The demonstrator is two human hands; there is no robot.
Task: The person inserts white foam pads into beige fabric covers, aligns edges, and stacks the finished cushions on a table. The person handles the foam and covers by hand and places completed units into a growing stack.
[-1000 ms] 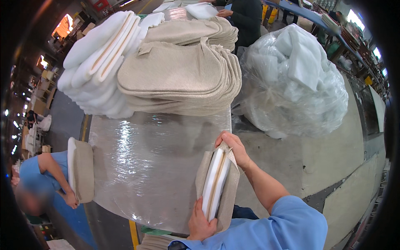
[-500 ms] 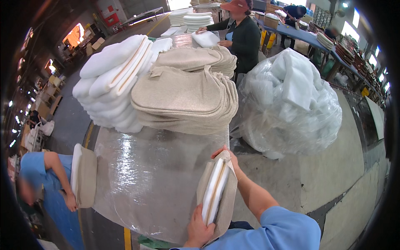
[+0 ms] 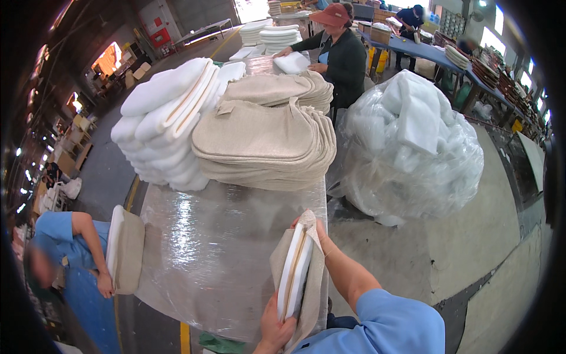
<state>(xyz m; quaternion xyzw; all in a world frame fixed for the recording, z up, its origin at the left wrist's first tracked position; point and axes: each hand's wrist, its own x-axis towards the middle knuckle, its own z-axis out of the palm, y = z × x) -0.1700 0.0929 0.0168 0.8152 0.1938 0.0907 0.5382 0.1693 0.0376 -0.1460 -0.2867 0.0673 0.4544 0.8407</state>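
A white cushion pad (image 3: pixel 293 268) with a tan strip along its edge stands on its side, partly inside a beige fabric cover (image 3: pixel 311 295). My left hand (image 3: pixel 276 325) closes around the near end of the pad, thumb on its edge. At the far end my right hand (image 3: pixel 319 229) grips the cover from the right; its fingers are mostly hidden behind the fabric. Beyond them, a stack of beige covers (image 3: pixel 253 133) lies on the plastic-wrapped table (image 3: pixel 200 277). Thick white pads (image 3: pixel 159 127) are piled left of that stack.
Right of the table sits a big clear plastic bag (image 3: pixel 413 153) of white stuffing. A person in blue (image 3: pixel 79 242) at the left holds another covered cushion (image 3: pixel 125 253). Across the table a person in a red visor (image 3: pixel 342 59) handles a white pad (image 3: pixel 292 63).
Both hands have shifted slightly left with the pad and cover. The cover's left flap now spreads further out at the far end. My view has moved a little.
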